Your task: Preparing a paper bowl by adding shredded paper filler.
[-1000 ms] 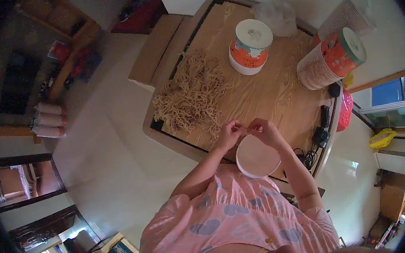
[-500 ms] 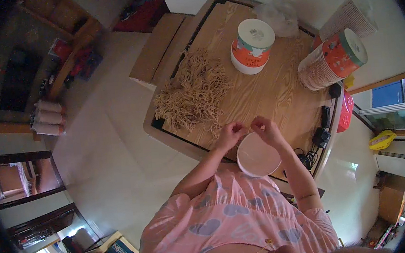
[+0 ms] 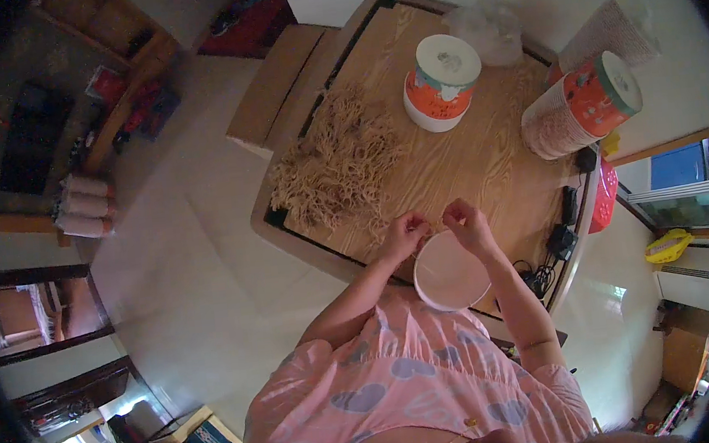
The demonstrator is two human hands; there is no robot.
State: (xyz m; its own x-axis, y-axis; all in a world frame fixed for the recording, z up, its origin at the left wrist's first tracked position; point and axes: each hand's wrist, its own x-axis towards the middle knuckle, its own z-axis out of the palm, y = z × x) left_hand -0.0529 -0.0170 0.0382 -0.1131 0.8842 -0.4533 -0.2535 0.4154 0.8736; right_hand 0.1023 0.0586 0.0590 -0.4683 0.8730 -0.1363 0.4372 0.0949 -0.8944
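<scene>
Close to my body at the near table edge sits a round white paper tub [image 3: 452, 274], its open mouth facing up. Over its far rim, my left hand [image 3: 406, 234] and my right hand [image 3: 467, 225] are a short gap apart, fingers pinched together. A thin tan strand of twine [image 3: 436, 226] faintly shows between the fingertips; its ends are hidden. A loose heap of tan twine [image 3: 337, 164] lies beyond my left hand. Farther off, orange, green and white paper tubs [image 3: 439, 96] stand upside down, one over another.
On the wood-patterned table [image 3: 473, 173], a tall nested stack of paper tubs [image 3: 581, 107] leans at the right. A clear plastic bag [image 3: 486, 33] lies at the back. Black adapters and cables [image 3: 560, 241] line the right edge. A cardboard box [image 3: 279, 80] adjoins the far left side.
My right hand has shifted very slightly away from my left, with the fingers still pinched. The paper tub has barely moved; the rest of the table looks the same.
</scene>
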